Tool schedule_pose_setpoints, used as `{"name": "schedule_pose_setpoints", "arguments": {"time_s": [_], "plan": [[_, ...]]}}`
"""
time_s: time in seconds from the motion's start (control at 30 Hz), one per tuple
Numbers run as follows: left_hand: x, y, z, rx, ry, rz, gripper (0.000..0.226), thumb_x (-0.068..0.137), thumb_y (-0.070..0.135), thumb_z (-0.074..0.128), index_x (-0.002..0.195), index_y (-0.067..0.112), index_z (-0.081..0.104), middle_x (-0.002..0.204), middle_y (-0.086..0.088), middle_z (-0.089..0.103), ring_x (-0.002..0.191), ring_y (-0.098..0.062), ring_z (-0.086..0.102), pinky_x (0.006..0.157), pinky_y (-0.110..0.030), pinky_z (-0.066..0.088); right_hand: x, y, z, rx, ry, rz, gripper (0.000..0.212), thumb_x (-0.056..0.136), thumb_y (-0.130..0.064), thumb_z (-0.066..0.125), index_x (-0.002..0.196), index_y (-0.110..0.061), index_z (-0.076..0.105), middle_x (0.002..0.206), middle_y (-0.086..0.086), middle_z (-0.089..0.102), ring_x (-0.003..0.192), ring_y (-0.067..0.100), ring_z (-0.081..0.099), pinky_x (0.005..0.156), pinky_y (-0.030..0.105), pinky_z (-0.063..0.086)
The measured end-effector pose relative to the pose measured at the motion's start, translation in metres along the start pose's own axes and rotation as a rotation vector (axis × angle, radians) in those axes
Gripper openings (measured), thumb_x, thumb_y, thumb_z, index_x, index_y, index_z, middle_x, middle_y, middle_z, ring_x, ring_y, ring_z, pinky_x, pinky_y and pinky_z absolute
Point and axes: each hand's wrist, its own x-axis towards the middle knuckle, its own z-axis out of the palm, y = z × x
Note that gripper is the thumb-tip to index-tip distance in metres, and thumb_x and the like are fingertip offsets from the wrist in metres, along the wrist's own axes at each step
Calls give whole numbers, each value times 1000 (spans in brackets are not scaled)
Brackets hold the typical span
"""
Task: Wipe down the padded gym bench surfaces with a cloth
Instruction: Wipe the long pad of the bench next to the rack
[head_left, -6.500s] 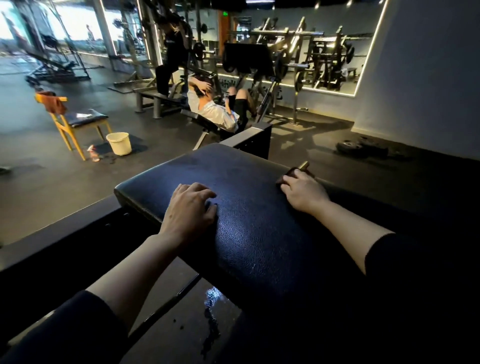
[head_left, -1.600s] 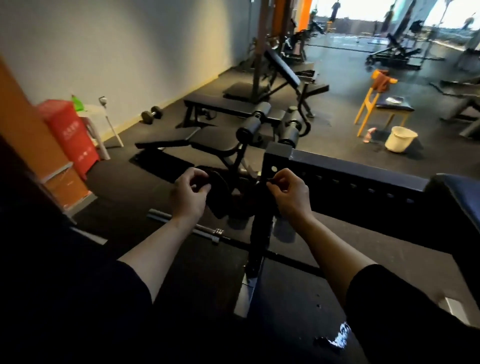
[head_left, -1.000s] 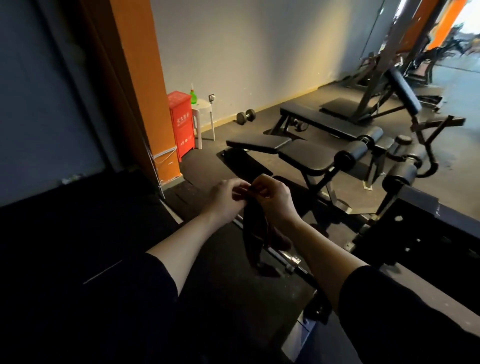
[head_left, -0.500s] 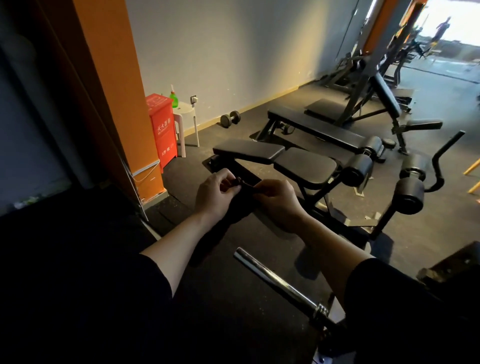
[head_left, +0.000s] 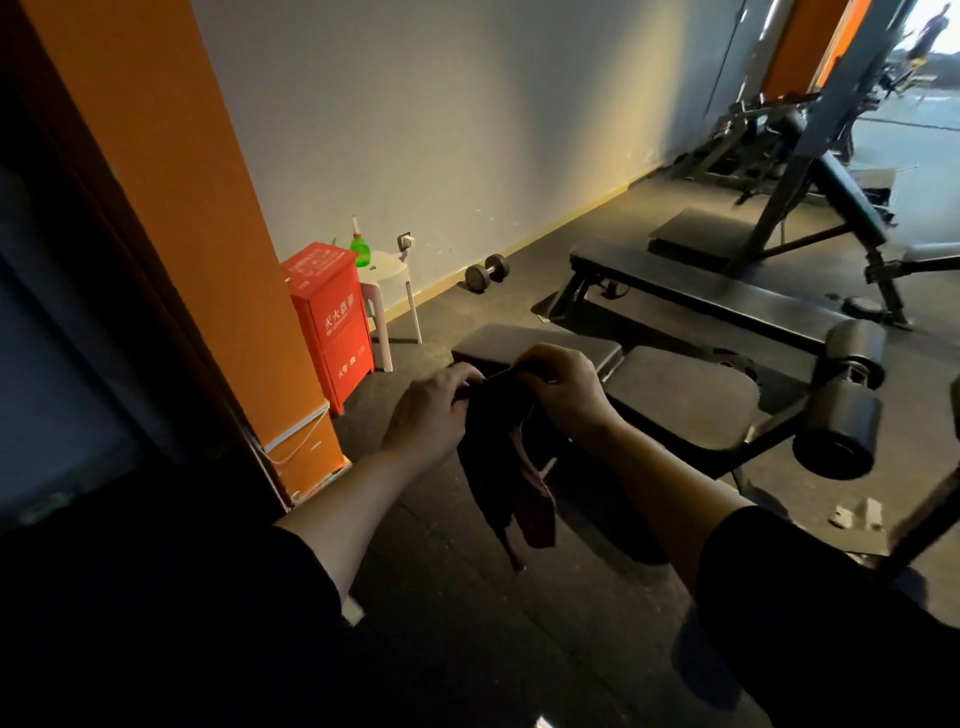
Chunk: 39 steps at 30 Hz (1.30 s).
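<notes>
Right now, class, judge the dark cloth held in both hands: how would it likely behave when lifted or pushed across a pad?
The cloth probably flops: it hangs limp below the left hand and right hand. It seems light, pinched only at its top edge. Pushed, it would likely bunch.

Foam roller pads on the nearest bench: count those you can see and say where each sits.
2. One roller pad sits farther from the camera, the other roller pad nearer, both at the bench's right end. More could lie beyond the right edge.

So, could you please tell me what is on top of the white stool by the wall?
A green bottle stands on the white stool; the red cabinet hides the stool's left side.
</notes>
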Motion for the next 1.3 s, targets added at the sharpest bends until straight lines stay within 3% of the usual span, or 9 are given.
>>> {"name": "schedule_pose_setpoints", "arguments": {"time_s": [0.1, 0.3, 0.43, 0.57, 0.63, 0.73, 0.9, 1.07, 1.3], "plan": [[59, -34, -2, 10, 32, -42, 26, 88, 2, 57, 109, 15, 63, 108, -7, 68, 100, -22, 63, 84, -37, 53, 65, 6, 10, 29, -20, -5, 15, 93, -9, 54, 104, -15, 62, 98, -17, 55, 92, -4, 56, 76, 17, 50], [168, -107, 2, -16, 117, -55, 16, 92, 12, 59, 104, 10, 69, 102, -6, 70, 97, -20, 64, 84, -29, 47, 188, 34, 36, -12, 0, 73, 15, 92, -10, 56, 97, -23, 61, 95, -17, 58, 89, -3, 57, 72, 14, 46], [244, -150, -5, -92, 49, -19, 18, 96, 17, 54, 108, 10, 64, 101, -4, 66, 95, -12, 58, 78, -21, 40, 263, 46, 54, -45, -47, 118, 16, 92, -10, 56, 103, -21, 59, 100, -12, 56, 97, 5, 56, 80, 23, 48], [317, -181, -15, -188, 0, 35, 19, 92, 29, 58, 97, 12, 64, 86, 6, 61, 83, -6, 58, 68, -10, 39, 337, 50, 73, 116, -175, 236, 38, 86, -10, 63, 121, -18, 52, 119, 1, 55, 110, 15, 56, 88, 36, 54], [352, -197, -19, -217, -5, 39, 20, 88, 32, 63, 92, 12, 65, 83, 7, 61, 78, -1, 57, 67, -9, 40, 377, 58, 79, 99, -150, 206, 30, 87, -11, 64, 116, -16, 58, 114, 3, 61, 106, 16, 62, 88, 38, 56], [406, -233, -18, -245, -3, -13, 16, 83, 27, 71, 89, 14, 65, 84, 5, 63, 80, -4, 60, 71, -15, 47, 440, 70, 80, -34, -109, 165, 12, 90, -13, 61, 101, -13, 66, 98, -2, 64, 95, 11, 64, 83, 29, 55], [508, -300, 3, -129, 93, -38, 19, 77, 8, 73, 82, 22, 62, 84, -1, 69, 79, -14, 65, 70, -27, 54, 560, 110, 85, -67, -41, 60, 10, 90, -12, 61, 96, -13, 70, 93, -4, 65, 89, 6, 61, 79, 19, 51], [642, -353, 26, 156, 162, -34, 21, 71, 8, 72, 87, 18, 63, 86, -1, 65, 78, -17, 59, 89, -51, 48, 704, 169, 73, -18, -12, 41, 10, 89, -10, 62, 94, -14, 69, 89, -9, 61, 88, 5, 59, 79, 17, 49], [800, -412, 31, 347, 195, -144, 19, 78, 10, 70, 93, 20, 64, 95, 1, 65, 88, -19, 62, 113, -50, 20, 866, 212, 46, -36, 3, 39, 13, 89, -8, 62, 99, -10, 70, 85, -12, 61, 80, 4, 60, 76, 16, 48]]}}
